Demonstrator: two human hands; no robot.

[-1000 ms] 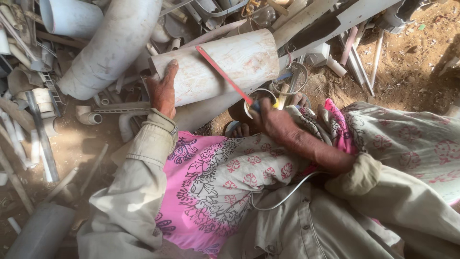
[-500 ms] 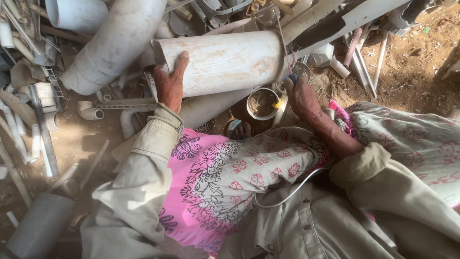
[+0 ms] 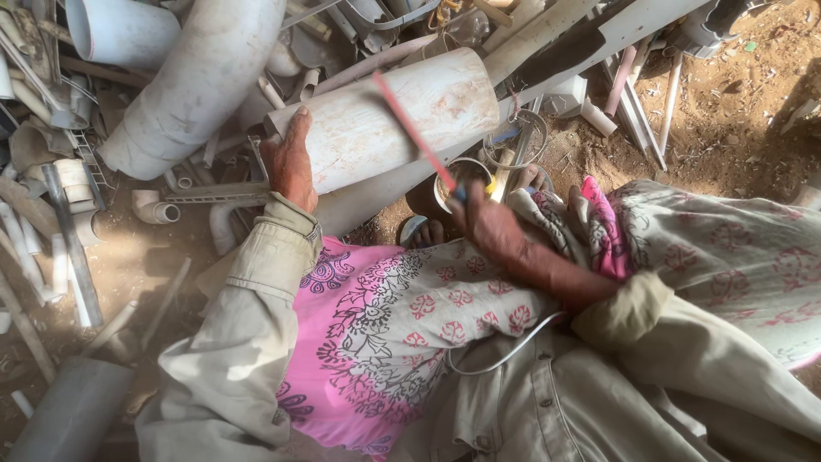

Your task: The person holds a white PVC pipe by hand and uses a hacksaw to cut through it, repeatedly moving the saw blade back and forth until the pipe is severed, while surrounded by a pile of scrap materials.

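A short, wide white pipe section (image 3: 389, 120), stained with reddish dust, lies across my lap area on the scrap pile. My left hand (image 3: 289, 162) presses against its left end. My right hand (image 3: 483, 218) grips the handle of a thin red saw blade (image 3: 412, 128) that lies diagonally across the pipe's top. Just below the pipe, next to my right hand, sits a small round tin (image 3: 462, 175). My pink patterned cloth (image 3: 385, 342) covers my knees.
A long grey pipe (image 3: 201, 81) slants at upper left, amid several pipe offcuts, elbows (image 3: 154, 208) and metal strips. White profiles (image 3: 633, 94) lie at upper right on bare reddish earth (image 3: 735, 103). Another grey pipe (image 3: 73, 411) rests at lower left.
The red blade, off the pipe half a second ago while my right hand was near the tin, is back across the pipe. My left hand stays on the pipe's end.
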